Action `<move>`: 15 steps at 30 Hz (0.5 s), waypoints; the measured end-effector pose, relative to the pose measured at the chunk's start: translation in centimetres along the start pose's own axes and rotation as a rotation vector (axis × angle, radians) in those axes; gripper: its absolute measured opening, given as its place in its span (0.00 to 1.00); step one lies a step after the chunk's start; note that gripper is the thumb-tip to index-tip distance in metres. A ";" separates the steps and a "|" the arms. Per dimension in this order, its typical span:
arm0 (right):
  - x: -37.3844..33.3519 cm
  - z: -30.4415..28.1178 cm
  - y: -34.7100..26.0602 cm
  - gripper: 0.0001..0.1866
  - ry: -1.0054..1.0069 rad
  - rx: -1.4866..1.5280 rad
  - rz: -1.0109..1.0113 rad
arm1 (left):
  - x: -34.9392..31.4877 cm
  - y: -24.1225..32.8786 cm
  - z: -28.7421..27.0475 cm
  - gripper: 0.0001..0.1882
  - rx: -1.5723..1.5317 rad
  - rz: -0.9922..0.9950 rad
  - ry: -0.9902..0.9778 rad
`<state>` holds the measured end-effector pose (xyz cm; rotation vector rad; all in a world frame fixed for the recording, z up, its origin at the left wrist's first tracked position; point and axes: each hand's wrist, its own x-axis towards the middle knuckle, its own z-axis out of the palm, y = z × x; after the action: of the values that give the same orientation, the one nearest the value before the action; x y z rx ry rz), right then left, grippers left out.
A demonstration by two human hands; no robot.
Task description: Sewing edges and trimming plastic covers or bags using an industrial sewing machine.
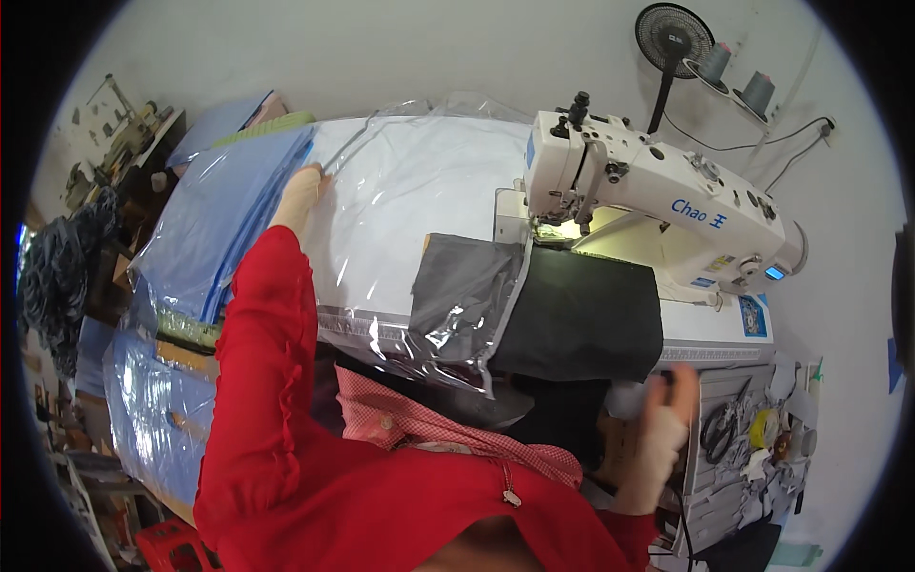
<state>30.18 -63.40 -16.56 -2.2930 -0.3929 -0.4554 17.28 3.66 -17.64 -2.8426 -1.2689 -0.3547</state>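
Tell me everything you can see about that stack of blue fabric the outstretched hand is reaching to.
The stack of blue fabric is a pile of flat, light blue sheets, thin and smooth-looking, lying at the far left of the work table. Its edges are roughly aligned, and a clear plastic film lies beside it and partly over it. The left hand rests at its upper right edge, fingers on the sheets. More blue material hangs below the table edge.

Red long-sleeved top (276, 400) (ruffled seam) over checked collar (419, 424)
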 end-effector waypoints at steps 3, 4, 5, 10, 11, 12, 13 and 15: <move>-2.7 5.9 -8.0 0.32 -0.490 0.254 -0.607 | -0.3 -0.2 0.4 0.16 -0.458 -0.099 -0.192; -3.4 7.4 -10.4 0.31 -0.542 0.227 -0.777 | 0.3 -1.4 -0.1 0.16 -0.449 -0.179 -0.217; -4.6 9.7 -10.9 0.29 -0.459 0.166 -0.862 | 0.4 -0.3 -0.5 0.15 -0.633 -0.147 -0.065; -3.7 15.2 -13.8 0.18 -0.521 0.334 -0.991 | -5.7 -5.6 -17.2 0.07 -1.178 0.042 0.220; -2.9 15.8 -13.9 0.18 -0.560 0.370 -1.022 | -8.6 -5.0 -20.0 0.10 -1.273 0.004 0.507; -2.1 16.6 -14.2 0.18 -0.603 0.419 -1.054 | -12.7 -2.4 -23.4 0.11 -1.353 0.113 0.712; -1.7 17.2 -15.9 0.17 -0.630 0.505 -1.172 | -16.6 -12.9 -26.2 0.10 -1.052 0.192 0.916; 2.5 18.3 -19.0 0.18 -0.672 0.503 -1.245 | -23.5 -12.3 -28.7 0.09 -1.382 0.165 1.077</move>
<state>28.34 -36.94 -15.68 -1.4026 -2.0238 -0.0895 -12.78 -8.16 4.37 -2.2854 -0.5011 -3.0586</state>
